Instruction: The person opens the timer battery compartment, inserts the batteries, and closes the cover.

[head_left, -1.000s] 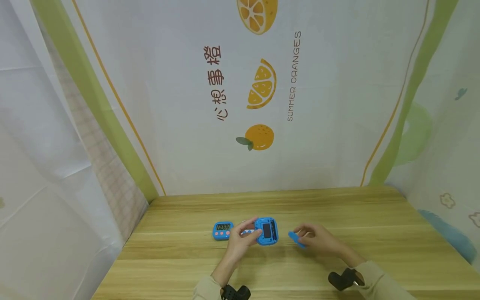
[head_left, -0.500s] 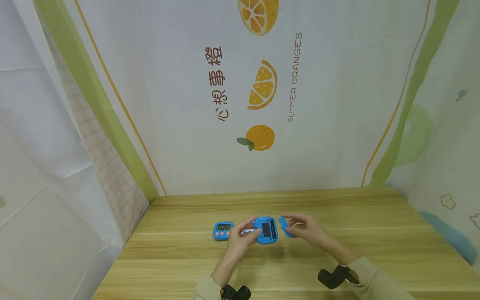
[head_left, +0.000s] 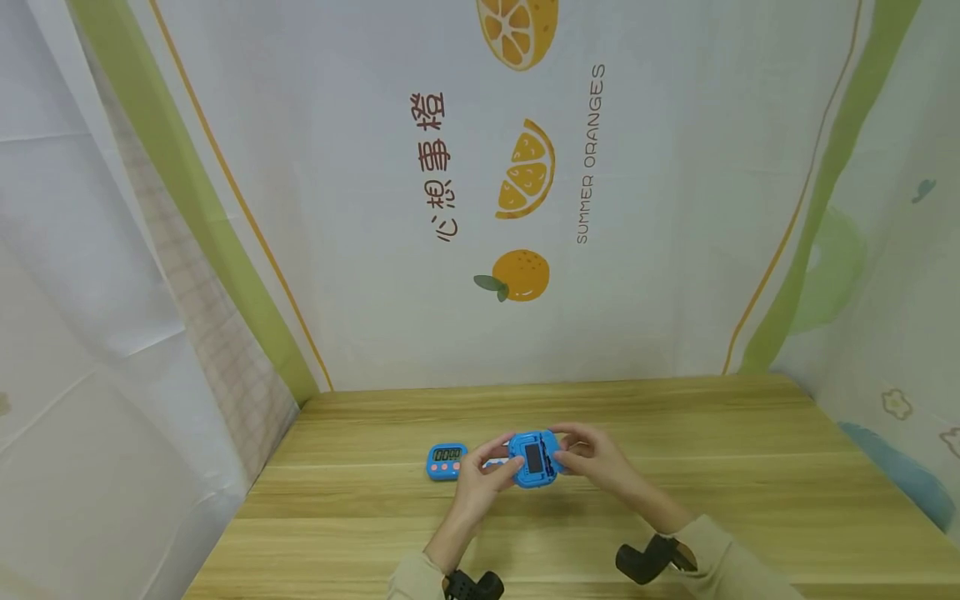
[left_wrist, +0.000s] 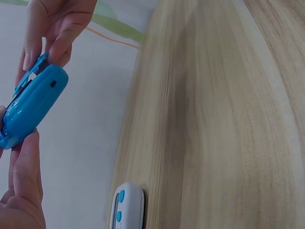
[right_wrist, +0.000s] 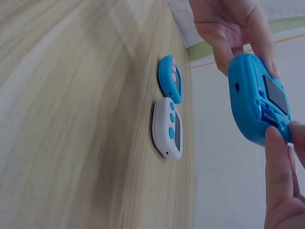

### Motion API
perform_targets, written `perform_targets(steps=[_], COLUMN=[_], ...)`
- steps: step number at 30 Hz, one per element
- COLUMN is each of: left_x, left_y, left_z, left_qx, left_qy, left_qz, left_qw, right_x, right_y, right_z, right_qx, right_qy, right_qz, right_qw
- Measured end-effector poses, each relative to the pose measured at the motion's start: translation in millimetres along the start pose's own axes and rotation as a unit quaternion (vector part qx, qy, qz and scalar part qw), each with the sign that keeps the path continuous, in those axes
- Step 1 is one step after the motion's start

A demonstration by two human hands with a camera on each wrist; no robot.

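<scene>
My left hand (head_left: 480, 477) grips a blue digital timer (head_left: 521, 477), its back turned up with a dark rectangle and an uncovered battery slot showing. Thumb and fingers of my right hand (head_left: 596, 458) pinch a small blue battery cover (left_wrist: 23, 85) at the timer's right edge. In the left wrist view the cover sits tilted over the slot, with a gap beneath one end. The right wrist view shows the timer (right_wrist: 245, 102) held above the table, fingers hiding most of the cover.
Another blue timer (head_left: 442, 468) with pink buttons lies on the wooden table (head_left: 360, 533), left of my hands. Beside it is a white timer (right_wrist: 164, 131) with blue buttons, mostly hidden behind my left hand in the head view. A printed curtain (head_left: 645, 275) hangs behind the table.
My right hand has moved left and slightly up, bringing the battery cover from apart to against the blue timer's right edge. My left hand has stayed nearly still with the timer.
</scene>
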State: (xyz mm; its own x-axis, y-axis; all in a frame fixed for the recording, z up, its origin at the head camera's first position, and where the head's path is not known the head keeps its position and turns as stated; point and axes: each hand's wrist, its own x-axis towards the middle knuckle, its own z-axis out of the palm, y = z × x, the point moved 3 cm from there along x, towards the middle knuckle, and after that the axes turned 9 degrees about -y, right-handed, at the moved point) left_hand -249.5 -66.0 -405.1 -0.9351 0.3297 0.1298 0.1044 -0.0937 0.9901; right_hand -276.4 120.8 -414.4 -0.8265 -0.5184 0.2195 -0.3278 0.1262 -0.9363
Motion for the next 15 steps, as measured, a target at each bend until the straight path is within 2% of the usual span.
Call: perform_targets(steps=[7,15], left_x=[-0.3,0.0], left_y=[1.9,-0.3], left_z=[0.6,0.2], left_qx=[0.000,-0.002], left_qy=[0.007,0.014], left_qz=[-0.003,-0.002], left_qw=[1.0000,0.9999], right_x=[0.5,1.3], right_y=[-1.9,1.1], right_z=[6.7,9.8], right_qx=[0.014,0.022], right_qy=[0.002,0.006], right_qz=[-0.016,0.000], right_qw=[0.9998,0.9997])
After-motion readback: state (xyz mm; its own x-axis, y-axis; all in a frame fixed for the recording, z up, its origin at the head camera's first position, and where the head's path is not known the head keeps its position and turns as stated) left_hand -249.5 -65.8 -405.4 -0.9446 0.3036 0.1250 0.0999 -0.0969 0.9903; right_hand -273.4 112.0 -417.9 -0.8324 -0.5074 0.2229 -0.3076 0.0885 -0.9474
